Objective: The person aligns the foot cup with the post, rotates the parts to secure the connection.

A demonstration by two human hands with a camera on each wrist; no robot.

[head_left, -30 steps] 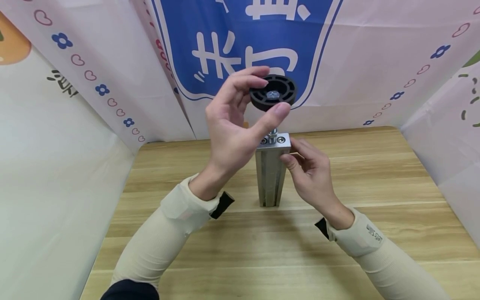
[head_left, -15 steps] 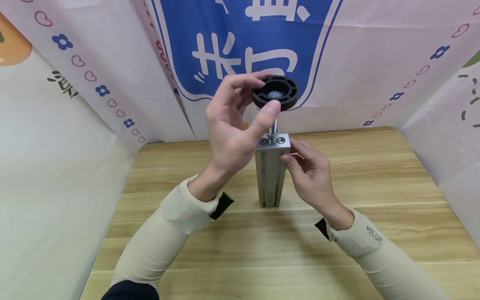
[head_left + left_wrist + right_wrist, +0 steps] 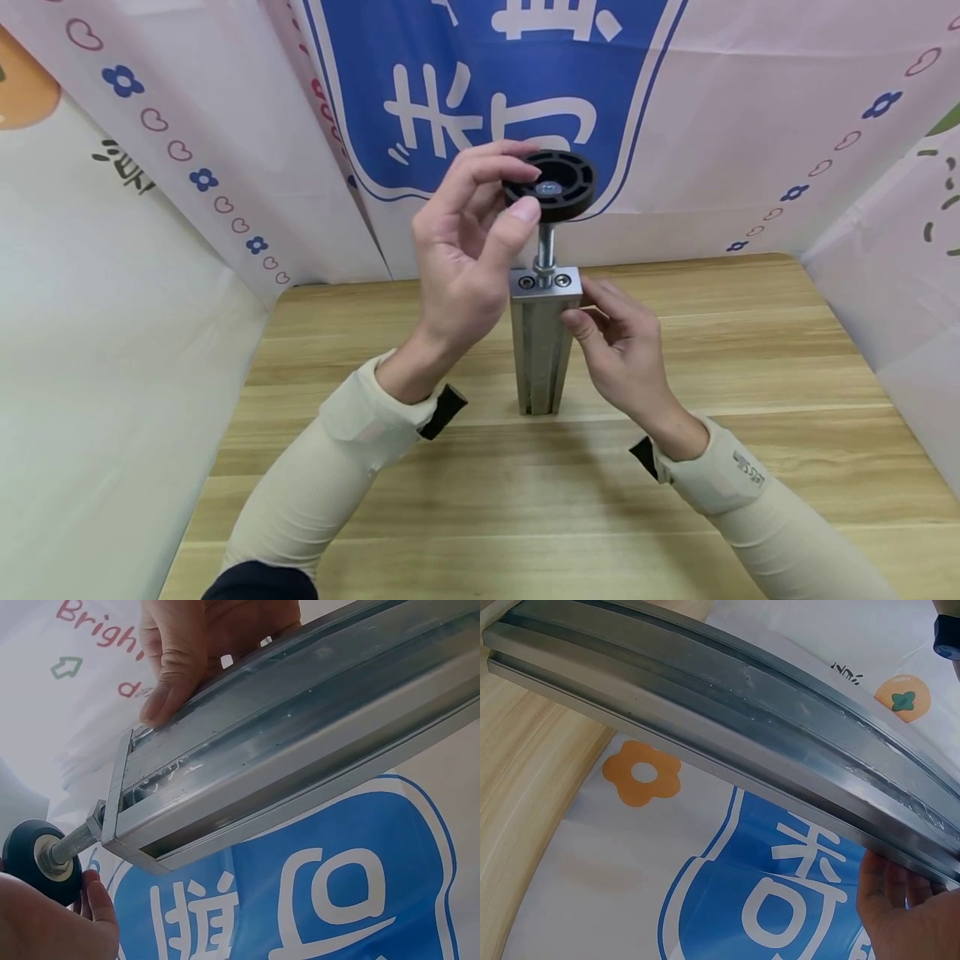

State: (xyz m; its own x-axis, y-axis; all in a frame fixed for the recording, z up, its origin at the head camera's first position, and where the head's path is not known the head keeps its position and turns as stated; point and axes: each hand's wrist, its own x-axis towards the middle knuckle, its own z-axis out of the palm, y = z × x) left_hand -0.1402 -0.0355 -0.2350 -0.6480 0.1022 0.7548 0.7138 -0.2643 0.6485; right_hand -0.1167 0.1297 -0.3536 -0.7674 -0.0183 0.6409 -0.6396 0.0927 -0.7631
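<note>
An aluminium profile stands upright on the wooden table, with a metal end plate screwed to its top. Out of the plate rises a threaded stem with a nut, topped by a round black levelling foot. My left hand holds the foot at its left side, thumb at the near rim and fingers at the far rim. Lower down on the right, my right hand grips the profile just below the plate. The left wrist view shows the foot apart from the plate, the bare stem between them.
The wooden table extends around the profile. Behind it hangs a printed white cloth with a blue sign, and more cloth walls stand at the left and right sides.
My left thumb has slid leftward along the near rim of the foot, baring more of the stem. The right hand and the profile have stayed in place.
</note>
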